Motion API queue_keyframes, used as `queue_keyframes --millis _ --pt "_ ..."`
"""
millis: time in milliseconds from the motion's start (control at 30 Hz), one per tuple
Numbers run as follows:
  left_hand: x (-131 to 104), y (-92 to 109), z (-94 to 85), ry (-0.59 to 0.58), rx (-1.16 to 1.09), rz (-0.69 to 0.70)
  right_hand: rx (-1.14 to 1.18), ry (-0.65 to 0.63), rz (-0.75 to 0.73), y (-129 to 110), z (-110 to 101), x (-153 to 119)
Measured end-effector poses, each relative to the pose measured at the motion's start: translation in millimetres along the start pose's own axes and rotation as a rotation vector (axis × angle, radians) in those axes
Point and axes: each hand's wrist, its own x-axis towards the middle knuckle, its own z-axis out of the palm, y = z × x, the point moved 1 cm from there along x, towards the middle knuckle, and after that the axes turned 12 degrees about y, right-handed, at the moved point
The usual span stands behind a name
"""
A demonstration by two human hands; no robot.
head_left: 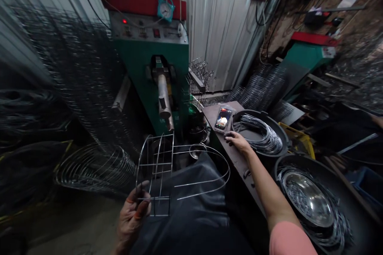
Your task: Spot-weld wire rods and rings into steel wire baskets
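Observation:
My left hand [133, 213], with orange covers on some fingers, is closed around the lower left side of a wire frame [162, 164]. The frame has a curved side and several crossbars, and it is held up over my dark apron [194, 195]. Two U-shaped wires [229, 169] reach out to its right; whether they are joined to it I cannot tell. My right hand [237, 141] is stretched to the edge of a small table [236, 161], just below a phone [223, 119] with a lit screen. Its fingers are slightly bent, and nothing shows in them.
Ahead stands a green machine [137, 67] with a projecting metal electrode arm [164, 97]. Wire hoops [95, 167] are stacked at left. At right are a black basin [284, 131] of wire rings and a larger basin [359, 195] holding a steel bowl [321, 195] of small metal pieces.

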Motion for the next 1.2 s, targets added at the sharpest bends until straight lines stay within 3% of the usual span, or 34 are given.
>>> queue_keyframes --millis 67,167,400,633,800,900,967,1100,1200 --pt "-2 5 4.8 -0.006 -0.056 -0.017 -0.033 -0.087 -0.004 19 -9 -8" --pt "-4 13 11.7 -0.008 -0.132 -0.040 -0.033 -0.186 -0.056 36 -5 -20" --pt "-1 14 8.7 0.049 -0.192 -0.066 -0.017 -0.298 -0.144 40 15 -27" --pt "4 24 6.5 0.058 -0.205 -0.160 -0.343 -0.166 -0.718 6 26 -42" --pt "10 29 5.7 0.029 -0.249 -0.197 -0.393 -0.321 -0.816 -25 39 -56" --pt "16 27 5.4 0.058 -0.218 -0.214 -0.366 -0.398 -0.830 -43 53 -72" --pt "22 24 5.3 0.083 -0.183 -0.246 -0.388 -0.422 -0.921 -54 61 -85" --pt "35 23 0.8 0.107 -0.163 -0.302 -0.469 -0.388 -1.200 -70 67 -102" --pt "42 27 -5.1 0.116 -0.176 -0.309 -0.479 -0.318 -1.323 -77 67 -103"
